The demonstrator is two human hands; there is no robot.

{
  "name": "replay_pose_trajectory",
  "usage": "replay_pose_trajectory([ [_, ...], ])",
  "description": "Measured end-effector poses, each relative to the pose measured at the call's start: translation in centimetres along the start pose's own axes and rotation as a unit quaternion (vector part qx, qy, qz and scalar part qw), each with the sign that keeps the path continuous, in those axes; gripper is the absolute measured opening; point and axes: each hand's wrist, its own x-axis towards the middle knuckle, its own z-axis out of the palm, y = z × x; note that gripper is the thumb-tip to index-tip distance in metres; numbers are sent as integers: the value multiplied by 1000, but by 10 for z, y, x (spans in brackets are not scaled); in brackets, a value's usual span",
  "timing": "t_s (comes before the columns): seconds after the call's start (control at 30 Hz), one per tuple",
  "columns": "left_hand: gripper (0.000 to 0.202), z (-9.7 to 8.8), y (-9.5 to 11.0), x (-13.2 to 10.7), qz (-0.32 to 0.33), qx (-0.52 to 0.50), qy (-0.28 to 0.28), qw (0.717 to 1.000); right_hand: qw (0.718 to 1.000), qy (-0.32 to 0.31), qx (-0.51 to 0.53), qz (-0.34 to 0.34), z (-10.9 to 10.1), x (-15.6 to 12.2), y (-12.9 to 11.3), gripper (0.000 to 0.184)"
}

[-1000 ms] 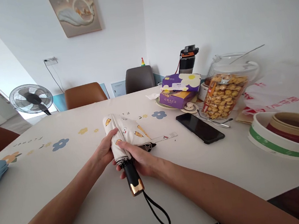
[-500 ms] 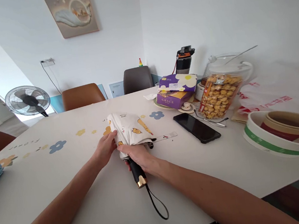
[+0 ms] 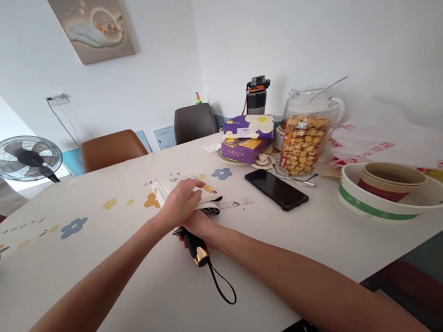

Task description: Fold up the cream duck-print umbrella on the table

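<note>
A folded white umbrella (image 3: 161, 190) with cartoon prints lies on the table, its black handle (image 3: 194, 244) with a gold end and a wrist loop pointing towards me. My right hand (image 3: 200, 226) is closed around the umbrella where the fabric meets the handle, its far fingers tucked beneath. Over the top of the canopy reaches my left hand (image 3: 181, 201), fingers bent against the fabric just above the right hand. Most of the cloth under the left hand is hidden. A strap (image 3: 237, 203) sticks out to the right of the canopy.
Right of the umbrella lies a black phone (image 3: 277, 188), with glasses (image 3: 299, 182) behind it. Further right are a snack-filled jug (image 3: 304, 144), purple boxes (image 3: 244, 150), a bottle (image 3: 257, 96), a plastic bag (image 3: 380, 134) and tape rolls (image 3: 374, 211). A fan (image 3: 26, 158) stands left.
My left hand has moved from the umbrella's left side onto the top of its canopy, to the right. My right hand keeps its hold. The view has shifted slightly right.
</note>
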Motion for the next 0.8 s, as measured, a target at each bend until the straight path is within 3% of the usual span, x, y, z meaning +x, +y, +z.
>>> replay_pose_trajectory([
  [0.07,30,9,-2,28,44,39,-95,994,1000,5,-2,24,0,-3,-3,20],
  [0.2,29,27,-7,67,44,99,-191,976,998,2,-3,57,-1,-6,-6,28],
  [0.27,26,36,-7,75,18,115,-211,970,999,-3,9,50,-1,-5,-6,30],
  [0.37,25,41,-5,78,17,114,-199,973,999,-14,23,34,-3,-2,-4,33],
  [0.47,19,30,2,76,30,105,-134,985,999,-26,31,36,-5,0,-2,33],
  [0.6,14,-14,13,58,58,130,34,989,998,-28,46,27,-7,2,-1,26],
  [0.7,14,-51,10,27,54,131,139,980,998,-23,42,33,-7,3,-3,21],
  [0.8,17,-76,-10,-13,-22,127,196,972,998,-23,44,38,-8,3,-4,22],
])
